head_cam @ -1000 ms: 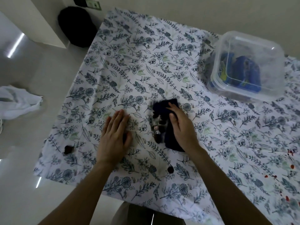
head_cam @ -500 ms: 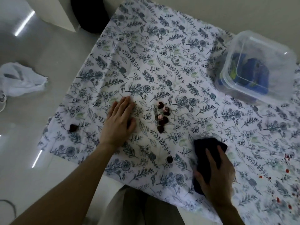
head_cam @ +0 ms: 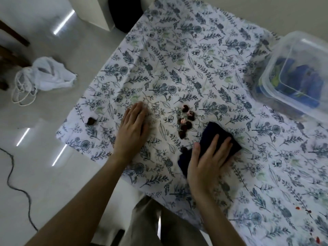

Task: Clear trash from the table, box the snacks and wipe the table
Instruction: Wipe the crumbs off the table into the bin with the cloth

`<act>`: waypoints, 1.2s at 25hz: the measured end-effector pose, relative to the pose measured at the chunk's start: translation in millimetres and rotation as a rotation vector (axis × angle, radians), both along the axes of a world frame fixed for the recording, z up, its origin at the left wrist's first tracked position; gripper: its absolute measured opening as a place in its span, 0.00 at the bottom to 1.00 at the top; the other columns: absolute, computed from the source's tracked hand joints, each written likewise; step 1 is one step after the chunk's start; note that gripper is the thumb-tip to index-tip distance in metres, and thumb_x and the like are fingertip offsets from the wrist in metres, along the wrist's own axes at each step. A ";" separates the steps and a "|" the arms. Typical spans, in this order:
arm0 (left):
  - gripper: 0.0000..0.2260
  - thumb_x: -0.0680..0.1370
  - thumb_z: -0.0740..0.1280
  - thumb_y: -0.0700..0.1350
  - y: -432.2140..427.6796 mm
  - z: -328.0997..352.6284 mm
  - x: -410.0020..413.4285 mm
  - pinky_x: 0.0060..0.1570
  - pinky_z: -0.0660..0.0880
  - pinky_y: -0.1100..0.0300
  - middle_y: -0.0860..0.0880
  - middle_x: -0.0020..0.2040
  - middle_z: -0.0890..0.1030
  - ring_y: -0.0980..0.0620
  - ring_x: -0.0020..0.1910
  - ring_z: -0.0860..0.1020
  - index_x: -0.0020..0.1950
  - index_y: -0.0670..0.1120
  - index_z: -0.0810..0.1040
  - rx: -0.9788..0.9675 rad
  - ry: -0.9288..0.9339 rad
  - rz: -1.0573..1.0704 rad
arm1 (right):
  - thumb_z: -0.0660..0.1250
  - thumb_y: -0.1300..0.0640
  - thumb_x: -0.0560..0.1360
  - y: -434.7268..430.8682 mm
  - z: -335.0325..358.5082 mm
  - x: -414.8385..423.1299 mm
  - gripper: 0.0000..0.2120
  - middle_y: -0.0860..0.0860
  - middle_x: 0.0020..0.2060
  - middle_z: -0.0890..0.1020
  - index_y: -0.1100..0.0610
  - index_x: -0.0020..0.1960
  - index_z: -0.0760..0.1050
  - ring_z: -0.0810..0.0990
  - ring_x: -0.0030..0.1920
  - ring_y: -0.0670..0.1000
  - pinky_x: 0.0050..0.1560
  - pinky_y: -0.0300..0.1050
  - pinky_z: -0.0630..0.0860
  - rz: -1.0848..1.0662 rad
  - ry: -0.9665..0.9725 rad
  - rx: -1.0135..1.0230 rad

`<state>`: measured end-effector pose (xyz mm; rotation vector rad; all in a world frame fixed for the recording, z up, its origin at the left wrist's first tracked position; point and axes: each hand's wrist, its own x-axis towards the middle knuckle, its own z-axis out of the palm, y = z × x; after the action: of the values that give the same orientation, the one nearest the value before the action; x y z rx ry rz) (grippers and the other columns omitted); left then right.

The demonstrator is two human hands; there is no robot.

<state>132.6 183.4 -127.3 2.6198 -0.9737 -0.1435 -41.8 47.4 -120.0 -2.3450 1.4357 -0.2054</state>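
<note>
- table covered w/ a white cloth printed w/ blue-grey leaves, seen from above.
- right hand lies palm down on a dark navy rag; fingers spread wide and flat over it, pressing it to the cloth, not curled round it.
- rag sits near the table's front edge, just right of the crumbs.
- left hand rests flat on the cloth, fingers straight and close together, holding nothing.
- small cluster of dark brown crumbs, some w/ pink bits, lies between the two hands, close to the rag's left corner.
- one more dark bit touches the rag's edge by the right thumb.
- a lone dark crumb sits near the table's left edge, left of the left hand.
- clear plastic box at far right of the table, blue snack packs inside; can't tell if a lid is on.
- a few red specks on the cloth, front right.
- white bag w/ cord handles on the floor, left of the table.
- black cable runs across the floor.
</note>
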 end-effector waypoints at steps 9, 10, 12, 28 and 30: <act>0.23 0.82 0.49 0.53 20.9 -0.9 -9.0 0.76 0.56 0.49 0.45 0.77 0.60 0.49 0.78 0.55 0.75 0.45 0.61 0.013 0.017 -0.002 | 0.43 0.41 0.79 -57.2 -7.9 66.8 0.30 0.58 0.76 0.57 0.56 0.75 0.59 0.55 0.76 0.59 0.74 0.62 0.50 0.135 -0.020 -0.148; 0.23 0.82 0.49 0.53 22.3 -1.3 -8.2 0.76 0.57 0.50 0.45 0.77 0.60 0.49 0.78 0.55 0.75 0.45 0.61 0.005 0.025 -0.004 | 0.42 0.41 0.79 -56.8 -8.1 73.2 0.30 0.58 0.76 0.57 0.55 0.75 0.59 0.55 0.76 0.58 0.74 0.62 0.50 0.162 -0.021 -0.159; 0.22 0.83 0.50 0.52 23.6 -1.4 -7.2 0.76 0.57 0.50 0.45 0.77 0.60 0.49 0.78 0.55 0.75 0.45 0.62 -0.017 0.038 -0.014 | 0.42 0.42 0.80 -50.4 -7.7 85.6 0.29 0.56 0.76 0.57 0.54 0.75 0.60 0.54 0.76 0.57 0.74 0.60 0.50 0.209 -0.034 -0.166; 0.20 0.82 0.51 0.49 131.7 8.8 148.4 0.70 0.67 0.46 0.45 0.76 0.62 0.45 0.75 0.62 0.74 0.47 0.63 -0.070 0.141 0.018 | 0.47 0.44 0.81 11.2 5.2 94.7 0.26 0.53 0.72 0.67 0.58 0.69 0.69 0.66 0.72 0.55 0.68 0.60 0.66 0.342 -0.239 -0.013; 0.23 0.82 0.50 0.49 140.2 -1.5 138.0 0.73 0.61 0.51 0.45 0.78 0.57 0.48 0.77 0.55 0.77 0.47 0.54 -0.033 0.162 -0.019 | 0.47 0.40 0.80 4.5 7.1 62.3 0.28 0.54 0.74 0.64 0.55 0.72 0.66 0.64 0.71 0.59 0.69 0.59 0.63 0.390 -0.060 -0.107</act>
<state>270.6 323.5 -128.8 2.5241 -0.9373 -0.3352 20.5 51.9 -112.8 -2.6233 0.9342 -0.2453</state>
